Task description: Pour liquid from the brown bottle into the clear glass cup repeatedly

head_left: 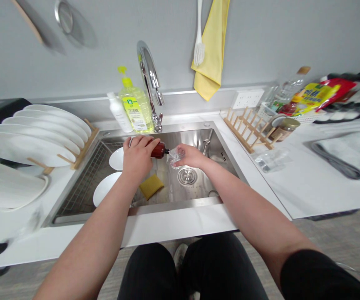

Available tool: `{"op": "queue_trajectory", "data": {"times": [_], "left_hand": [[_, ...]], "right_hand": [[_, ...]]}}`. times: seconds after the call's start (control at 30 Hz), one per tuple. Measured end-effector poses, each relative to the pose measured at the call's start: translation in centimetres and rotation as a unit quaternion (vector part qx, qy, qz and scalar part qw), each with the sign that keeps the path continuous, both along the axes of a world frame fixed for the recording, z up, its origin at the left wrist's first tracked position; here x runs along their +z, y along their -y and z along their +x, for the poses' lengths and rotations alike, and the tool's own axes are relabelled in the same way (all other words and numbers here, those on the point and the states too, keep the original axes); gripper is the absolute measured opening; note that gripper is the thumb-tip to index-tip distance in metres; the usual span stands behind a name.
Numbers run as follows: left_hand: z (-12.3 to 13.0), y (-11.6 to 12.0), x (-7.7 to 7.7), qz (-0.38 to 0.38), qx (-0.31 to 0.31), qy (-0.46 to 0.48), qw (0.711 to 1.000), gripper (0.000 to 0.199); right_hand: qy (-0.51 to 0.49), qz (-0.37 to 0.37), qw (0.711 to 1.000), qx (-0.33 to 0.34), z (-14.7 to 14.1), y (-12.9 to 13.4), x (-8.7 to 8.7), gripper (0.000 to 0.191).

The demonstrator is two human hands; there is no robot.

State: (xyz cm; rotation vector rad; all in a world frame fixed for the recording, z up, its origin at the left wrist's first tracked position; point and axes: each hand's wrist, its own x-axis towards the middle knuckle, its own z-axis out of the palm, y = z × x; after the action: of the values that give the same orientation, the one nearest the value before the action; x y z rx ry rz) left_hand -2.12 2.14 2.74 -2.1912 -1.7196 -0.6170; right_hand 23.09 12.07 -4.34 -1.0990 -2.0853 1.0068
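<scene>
My left hand (137,156) grips a dark red bottle (158,150) lying on its side over the steel sink (186,139), its black nozzle pointing right. My right hand (192,156) pinches a small piece of clear plastic (175,157), which touches or nearly touches the nozzle. Below my hands, a yellow sponge (151,186) lies in the basin near a white plate (105,188). Another white plate (116,158) sits partly hidden behind my left hand. The round metal drain (187,176) lies below my right hand.
A chrome faucet (148,71) rises behind the sink beside a yellow dish soap bottle (136,106) and a white bottle (119,112). White plates stand in a wooden rack (86,137) at left. An empty wooden rack (250,129), a jar (284,129) and packets stand at right.
</scene>
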Motion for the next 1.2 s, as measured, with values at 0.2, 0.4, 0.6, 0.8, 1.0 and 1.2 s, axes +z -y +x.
{"op": "queue_trajectory", "data": {"times": [0.2, 0.4, 0.6, 0.8, 1.0, 1.2], "left_hand": [[0.09, -0.02, -0.09, 0.012, -0.004, -0.004, 1.0, 0.068], [0.19, 0.07, -0.01, 0.025, -0.005, -0.002, 1.0, 0.066], [0.34, 0.24, 0.14, 0.032, -0.004, -0.016, 0.999, 0.061], [0.42, 0.23, 0.12, 0.032, -0.009, -0.007, 0.999, 0.067], [0.54, 0.37, 0.27, 0.03, -0.012, 0.001, 0.999, 0.069], [0.62, 0.54, 0.38, 0.025, -0.013, -0.004, 1.0, 0.066]], "right_hand": [[-0.006, -0.005, 1.0, 0.003, 0.01, 0.25, 0.31, 0.058], [0.001, -0.006, 1.0, -0.007, -0.13, 0.17, 0.08, 0.059], [0.005, -0.003, 1.0, -0.004, -0.24, 0.1, -0.05, 0.059], [0.005, 0.0, 1.0, -0.003, -0.25, 0.17, 0.16, 0.06], [0.007, 0.0, 1.0, -0.007, -0.26, 0.32, 0.44, 0.061], [0.014, -0.001, 1.0, 0.0, -0.26, 0.41, 0.49, 0.059]]}}
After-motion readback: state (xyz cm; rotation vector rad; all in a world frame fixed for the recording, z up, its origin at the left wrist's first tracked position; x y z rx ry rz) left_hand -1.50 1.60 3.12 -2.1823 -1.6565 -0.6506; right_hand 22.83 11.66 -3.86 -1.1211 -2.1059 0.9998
